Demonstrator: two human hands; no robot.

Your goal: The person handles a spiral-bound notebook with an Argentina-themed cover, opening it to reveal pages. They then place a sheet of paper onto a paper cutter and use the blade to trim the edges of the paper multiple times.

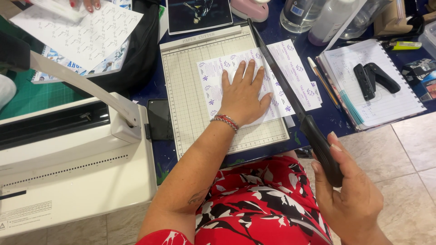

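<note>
Wrapped around the black handle [323, 154] of the cutter arm, the right hand [349, 195] was closed firmly on it, fingers curled over the top and thumb behind. From that grip the long blade arm [277, 75] ran up and away to its hinge at the far edge of the paper cutter [190, 95], lifted slightly at the handle end, as far as could be judged. Left of the blade, the left hand [243, 97] lay flat with fingers spread, pressing a printed sheet [212, 81] of small purple-marked labels onto the gridded board; it gripped nothing. The sheet crossed under the blade, so a part of it [295, 72] stuck out on the side nearer the gripping hand, over the dark blue table [327, 120]. No cut showed along that line yet: the sheet looked whole, lined up and held, with the stroke not yet made. One loose strip [316, 90] lay just beyond the overhang, perhaps an earlier offcut. Farther right of the handle sat a spiral notebook [386, 106] with a black hole punch [374, 79] on it.
</note>
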